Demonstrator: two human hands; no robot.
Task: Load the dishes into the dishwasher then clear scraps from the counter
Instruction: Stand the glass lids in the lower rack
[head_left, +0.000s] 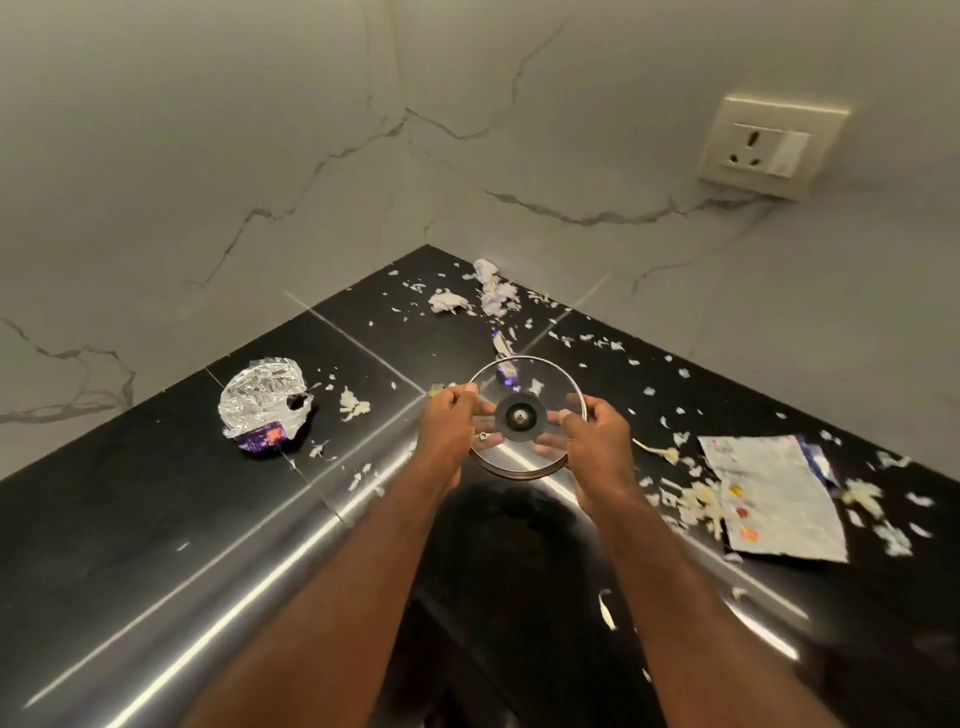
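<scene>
Glass lid (544, 378) pinched at opposite rims by left hand (448, 423) and right hand (597, 441) above littered counter (156, 499)

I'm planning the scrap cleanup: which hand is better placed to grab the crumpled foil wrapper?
Left. The foil wrapper lies out beyond the left hand; the right hand holds the glass lid at its opposite edge, farther away.

glass lid (517, 415): round, metal-rimmed, black hub, tilted, held above counter (130, 519) | scraps (353, 405): white bits, wrappers strewn across counter

Wrapper (262, 402) left, packet (774, 499) right
</scene>
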